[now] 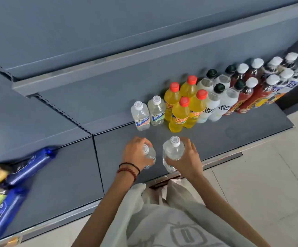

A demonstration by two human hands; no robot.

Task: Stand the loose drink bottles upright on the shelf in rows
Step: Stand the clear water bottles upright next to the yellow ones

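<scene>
**A:** What are the left hand's (137,152) fingers (141,140) doing?

**B:** They curl round a small clear plastic bottle with a white cap (149,154), held upright over the front of the grey metal shelf (216,136).

**A:** And the right hand (187,157)?

**B:** It grips a second clear white-capped bottle (173,150), just beside the first but not touching it. I cannot tell whether either base rests on the shelf.

**A:** What is beyond the fingers?

**B:** Two matching clear bottles (139,115) stand upright side by side. Four yellow drink bottles with red caps (179,114) stand to their right. Far left of the fingers, blue bottles (30,163) lie on their sides.
</scene>
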